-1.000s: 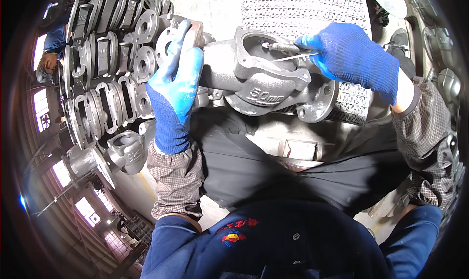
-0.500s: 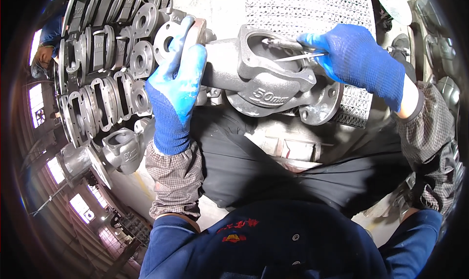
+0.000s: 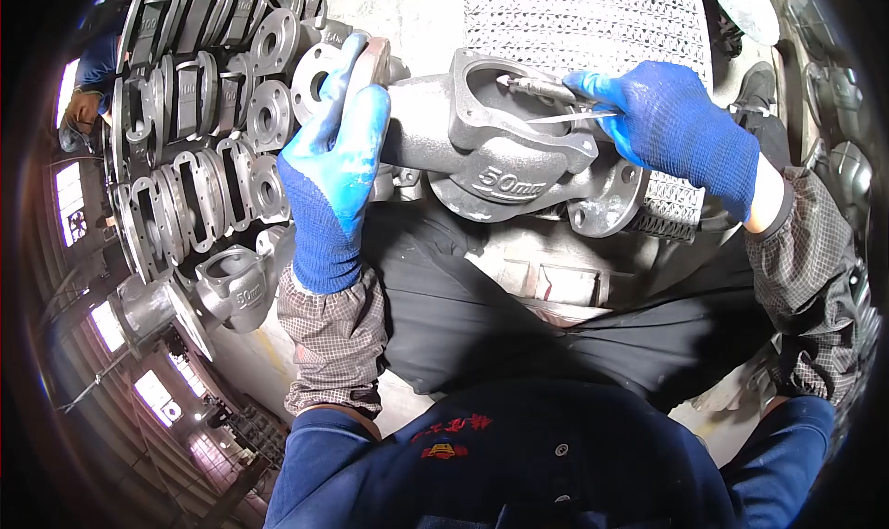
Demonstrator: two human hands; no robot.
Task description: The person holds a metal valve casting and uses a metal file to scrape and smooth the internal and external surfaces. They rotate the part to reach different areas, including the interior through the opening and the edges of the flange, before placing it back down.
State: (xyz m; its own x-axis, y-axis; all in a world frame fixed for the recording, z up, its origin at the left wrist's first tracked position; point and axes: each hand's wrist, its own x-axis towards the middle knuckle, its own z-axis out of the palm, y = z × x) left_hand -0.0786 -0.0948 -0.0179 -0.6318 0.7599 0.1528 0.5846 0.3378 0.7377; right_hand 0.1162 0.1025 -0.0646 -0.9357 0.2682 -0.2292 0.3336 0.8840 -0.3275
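Left hand [image 3: 335, 163] and right hand [image 3: 681, 121], grey valve body [image 3: 505, 154] between them

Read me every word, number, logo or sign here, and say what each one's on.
Centre valve body: raised cast size marking, legible but not copied here.
Left valve body: similar raised marking, not copied.
Stacked flanged castings: raised numbers, not copied; some too small to read.
Navy shirt: red lettering, too blurred to read.
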